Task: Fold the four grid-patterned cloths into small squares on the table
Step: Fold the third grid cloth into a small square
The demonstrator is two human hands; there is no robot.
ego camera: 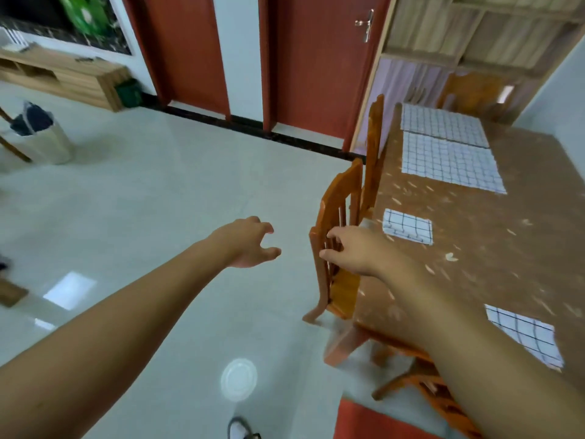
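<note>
I see the left hand [250, 245] and right hand [354, 251] empty, fingers apart. Two unfolded cloths [449, 161] lie at the table's [506, 248] far end, nearer the right hand.

I could read no text, label, brand or number anywhere in my head view. The grid-patterned cloths [449, 160] on the table [522, 223] bore only dark crossing lines. The green-and-black wall panel [82, 14] at the far left was too blurred for me to make out any writing.
</note>
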